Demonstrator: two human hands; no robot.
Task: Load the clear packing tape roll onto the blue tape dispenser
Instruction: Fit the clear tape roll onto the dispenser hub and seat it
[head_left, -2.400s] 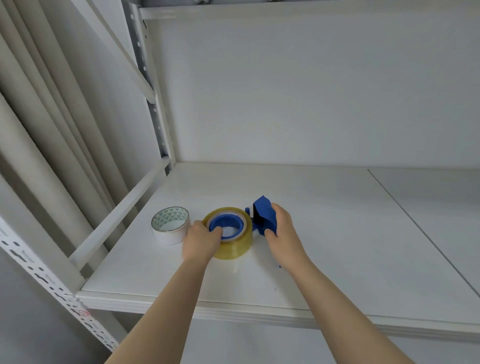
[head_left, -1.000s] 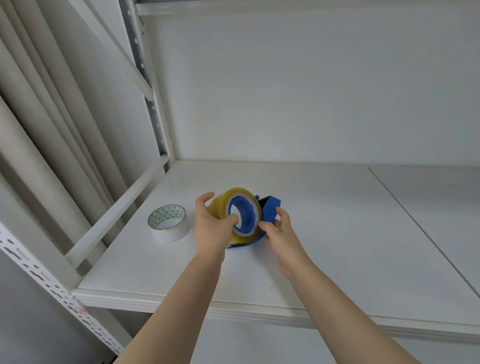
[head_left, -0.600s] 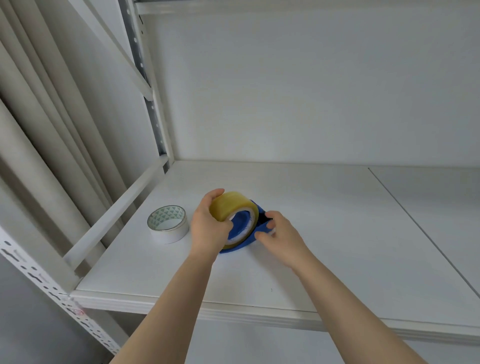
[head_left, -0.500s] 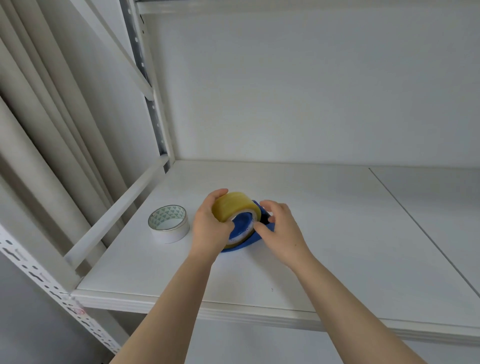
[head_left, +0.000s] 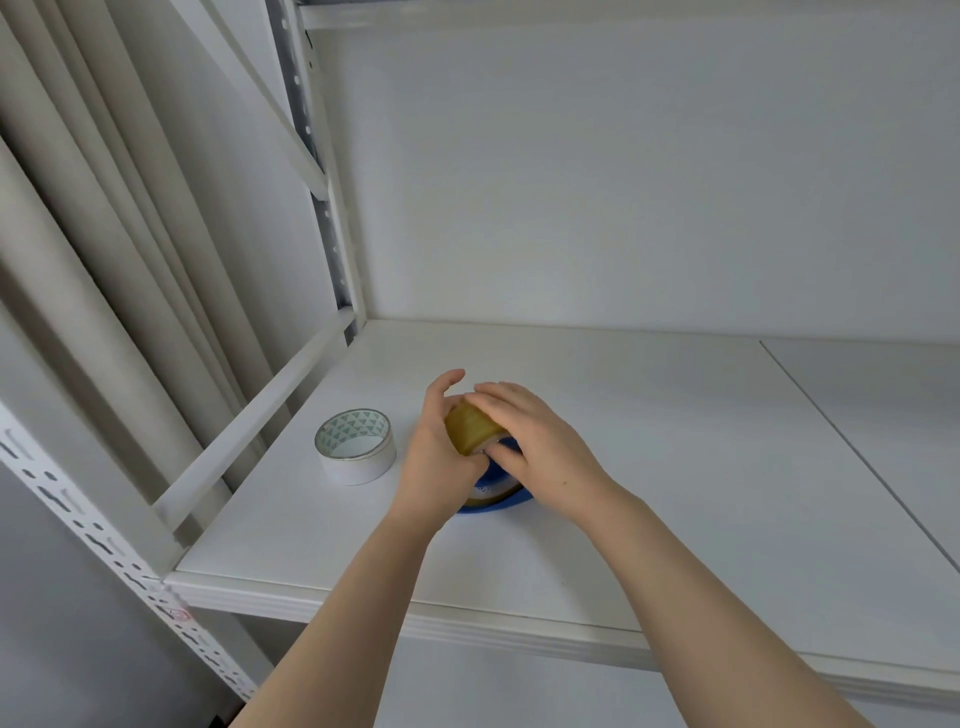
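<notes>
The clear, yellowish packing tape roll stands on edge on the white shelf, seated around the hub of the blue tape dispenser. Only the dispenser's lower blue rim and a bit of its hub show; the rest is hidden by my hands. My left hand wraps the roll's left side, thumb up. My right hand lies over the top and right face of the roll, fingers pressing on it.
A white double-sided tape roll lies flat just left of my left hand. The shelf's side rail and perforated upright bound the left. A seam splits the shelf board on the right. The back wall stands behind.
The roll with the dispenser was tipped from flat to on edge. My right hand has moved from the dispenser's right side up onto the top of the roll, covering the blue hub.
</notes>
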